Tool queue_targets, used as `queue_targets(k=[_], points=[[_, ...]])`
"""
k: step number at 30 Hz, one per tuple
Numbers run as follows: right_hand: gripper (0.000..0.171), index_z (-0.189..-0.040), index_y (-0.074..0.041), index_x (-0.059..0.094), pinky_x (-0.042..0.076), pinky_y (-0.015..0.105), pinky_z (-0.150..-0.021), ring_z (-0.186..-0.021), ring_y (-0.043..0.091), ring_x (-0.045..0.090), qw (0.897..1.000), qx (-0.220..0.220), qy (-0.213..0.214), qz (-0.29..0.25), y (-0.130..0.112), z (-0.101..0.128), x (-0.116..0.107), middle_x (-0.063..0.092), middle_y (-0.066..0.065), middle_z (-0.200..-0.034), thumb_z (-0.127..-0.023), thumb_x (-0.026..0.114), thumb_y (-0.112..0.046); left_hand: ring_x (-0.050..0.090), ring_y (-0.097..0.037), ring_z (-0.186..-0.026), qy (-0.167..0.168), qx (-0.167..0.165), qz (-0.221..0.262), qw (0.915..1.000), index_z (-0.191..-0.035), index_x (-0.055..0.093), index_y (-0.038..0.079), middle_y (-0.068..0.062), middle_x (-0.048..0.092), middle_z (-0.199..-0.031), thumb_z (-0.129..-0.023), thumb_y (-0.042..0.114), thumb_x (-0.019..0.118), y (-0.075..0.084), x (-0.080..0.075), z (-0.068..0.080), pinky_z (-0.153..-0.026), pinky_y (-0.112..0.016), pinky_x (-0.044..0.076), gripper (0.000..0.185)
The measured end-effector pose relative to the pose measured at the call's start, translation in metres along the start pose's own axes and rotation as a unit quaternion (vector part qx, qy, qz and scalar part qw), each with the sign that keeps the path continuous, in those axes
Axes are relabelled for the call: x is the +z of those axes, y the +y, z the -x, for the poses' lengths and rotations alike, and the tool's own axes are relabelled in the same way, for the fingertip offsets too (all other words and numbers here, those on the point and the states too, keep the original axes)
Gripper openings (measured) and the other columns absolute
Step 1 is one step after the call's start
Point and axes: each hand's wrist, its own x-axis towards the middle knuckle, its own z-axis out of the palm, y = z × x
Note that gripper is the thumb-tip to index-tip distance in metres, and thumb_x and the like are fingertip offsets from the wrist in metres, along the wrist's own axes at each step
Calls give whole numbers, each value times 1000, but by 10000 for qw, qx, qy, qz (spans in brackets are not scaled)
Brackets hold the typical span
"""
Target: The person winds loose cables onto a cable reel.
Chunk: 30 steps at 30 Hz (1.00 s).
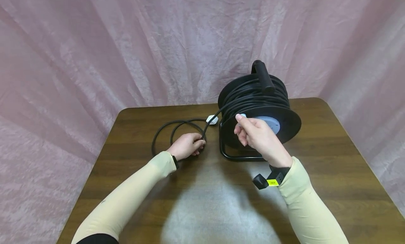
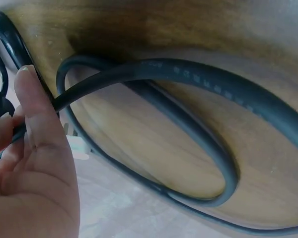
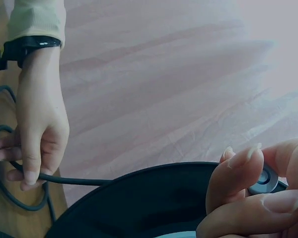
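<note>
A black cable reel (image 1: 253, 96) stands on its tubular frame at the back right of the table, wound with black cable. My right hand (image 1: 257, 135) pinches the small grey winding knob (image 3: 263, 181) on the reel's near face. To the left, my left hand (image 1: 188, 145) holds the black cable (image 2: 179, 72) between thumb and fingers. From that hand the cable runs up to the reel, while its slack lies in loops on the wood. A white plug (image 1: 212, 120) rests behind the left hand, near the reel's frame.
The brown wooden table (image 1: 332, 159) has its back edge against a pink curtain (image 1: 177, 47). A black carry handle (image 1: 263, 77) rises above the reel. Black cameras are strapped to both wrists.
</note>
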Motion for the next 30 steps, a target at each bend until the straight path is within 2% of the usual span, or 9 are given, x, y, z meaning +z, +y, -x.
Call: queue_targets(k=[4,7,10,14,17,20,24,28,30], points=[[63,-96,12,60,29,29,-50,-55,16,39,10000,-57,-9,-58,-1,2,-5,52,9,-62,-106,52,-49,68,-13,-67,39,61,-113,9999,-96,69,7,-6,68,-88,-106,22,60,1,-2,-1,-61,-27,58,20],[64,-96,12,59,29,30,-50,-52,15,37,10000,-40,9,-62,-2,4,-10,52,8,-62,-106,52,-51,67,-11,-65,18,56,-395,9992,-97,69,8,-2,67,-86,-106,22,61,-1,-6,1,-62,-26,57,19],[63,-95,9,60,26,30,-48,-51,14,36,9999,-19,18,-112,-2,6,-13,52,7,-63,-105,52,-53,67,-11,-68,134,72,-863,9962,-103,73,8,0,69,-89,-105,22,62,-4,-14,5,-66,-29,56,17],[61,-93,4,62,27,31,-48,-52,15,37,9999,-11,-17,-119,-1,5,-15,52,8,-64,-104,53,-55,68,-14,-85,400,93,-1569,9868,-115,76,11,2,73,-101,-104,24,63,-11,-32,12,-79,-38,55,21],[61,-93,4,62,28,31,-49,-52,16,37,9999,-30,-48,-131,-1,5,-14,53,8,-65,-104,53,-55,66,-14,-90,460,61,-1897,9807,-117,76,13,3,73,-103,-104,25,64,-20,-46,19,-82,-40,53,22],[61,-92,3,63,29,32,-49,-52,17,38,9999,-82,-82,-97,0,3,-13,53,9,-65,-104,53,-55,63,-15,-82,514,84,-2214,9738,-112,76,13,4,72,-96,-103,24,66,-30,-58,27,-78,-40,52,18],[61,-93,5,63,30,32,-50,-51,16,38,9999,-131,-80,36,0,2,-13,53,9,-64,-105,52,-53,63,-15,-77,600,43,-2568,9646,-107,78,12,2,72,-93,-101,23,68,-51,-73,39,-73,-40,53,15],[64,-95,11,61,30,32,-51,-52,16,38,9998,-99,-123,90,-1,2,-12,53,9,-64,-106,52,-52,69,-18,-85,684,-125,-2497,9658,-111,78,11,-1,75,-99,-101,24,69,-74,-85,54,-78,-43,56,19],[66,-96,11,61,30,32,-51,-53,16,38,9998,-92,-139,131,-1,1,-11,53,9,-64,-105,52,-53,71,-23,-94,739,-1,-2492,9656,-116,77,10,-3,76,-106,-101,24,68,-82,-89,60,-84,-46,56,22]])
